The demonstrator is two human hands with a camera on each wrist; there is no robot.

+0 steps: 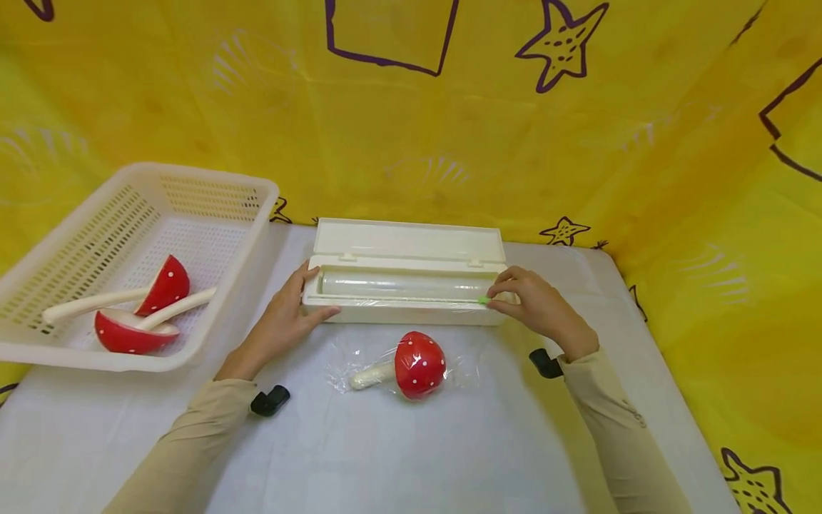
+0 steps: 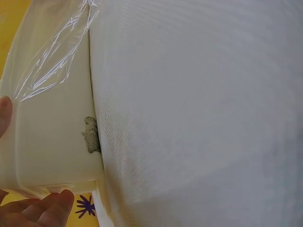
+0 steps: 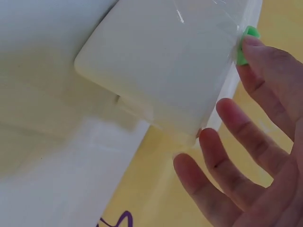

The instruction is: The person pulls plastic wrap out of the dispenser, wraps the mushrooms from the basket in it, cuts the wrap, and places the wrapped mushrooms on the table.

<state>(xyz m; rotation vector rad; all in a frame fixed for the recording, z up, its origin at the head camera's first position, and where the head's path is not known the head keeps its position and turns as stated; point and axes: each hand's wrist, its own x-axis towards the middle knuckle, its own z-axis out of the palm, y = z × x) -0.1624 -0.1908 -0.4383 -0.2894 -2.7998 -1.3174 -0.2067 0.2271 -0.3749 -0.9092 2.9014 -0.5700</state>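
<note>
A white cling film dispenser (image 1: 411, 315) stands in the middle with its lid (image 1: 411, 240) tipped back, baring the clear film roll (image 1: 404, 284) inside. My left hand (image 1: 282, 325) grips the dispenser's left end, thumb on the front edge and fingers round the side. At the right end of the front rail, my right hand (image 1: 536, 303) pinches a small green slide cutter (image 3: 247, 45) between thumb and index finger; the other fingers spread apart. Film drapes over the dispenser's front. Before it lies a red toy mushroom (image 1: 420, 365) with white dots, wrapped in clear film.
At the left stands a white plastic basket (image 1: 240, 285) holding two halved-looking red mushrooms (image 1: 170, 285) with long pale stems. Everything rests on a white-covered table (image 1: 411, 457). A yellow patterned cloth (image 1: 411, 128) rises behind and along the right side.
</note>
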